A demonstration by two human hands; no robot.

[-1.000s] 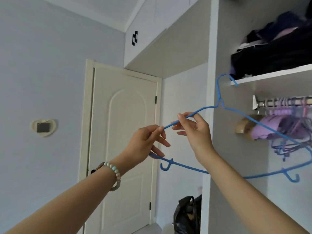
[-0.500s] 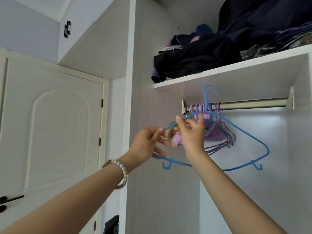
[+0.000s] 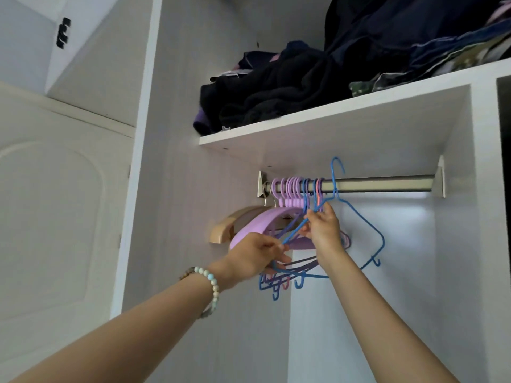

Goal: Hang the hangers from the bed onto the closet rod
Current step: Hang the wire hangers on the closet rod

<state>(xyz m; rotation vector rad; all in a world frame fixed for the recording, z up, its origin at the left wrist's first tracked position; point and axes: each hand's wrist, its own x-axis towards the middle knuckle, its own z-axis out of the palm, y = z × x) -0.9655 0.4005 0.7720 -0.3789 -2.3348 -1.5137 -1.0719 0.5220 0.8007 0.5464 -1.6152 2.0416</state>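
Overhead, beyond both raised arms, a white closet opens beside a pale panelled door (image 3: 55,217). A white shelf (image 3: 331,114) carries a heap of dark folded clothes (image 3: 290,87), and just under it a metal closet rod (image 3: 387,184) runs between two white brackets. Purple hangers (image 3: 289,186) crowd the rod's far end, above and beyond the left hand (image 3: 254,258), with a wooden hanger (image 3: 221,230) outermost, hard by the closet wall.

The left hand, a beaded bracelet (image 3: 210,280) on its wrist, pinches the near tip of a blue hanger (image 3: 362,219) between thumb and fingertips. The right hand (image 3: 323,230), higher and closer to the rod, grips the same hanger's sloping upper wire just below the neck. From that grip the hook rises straight up, crossing in front of the rod and standing clear above it; whether it bears on the rod cannot be told. The hanger's other shoulder and bottom wire spread out beyond the right hand, below the bare stretch of rod.
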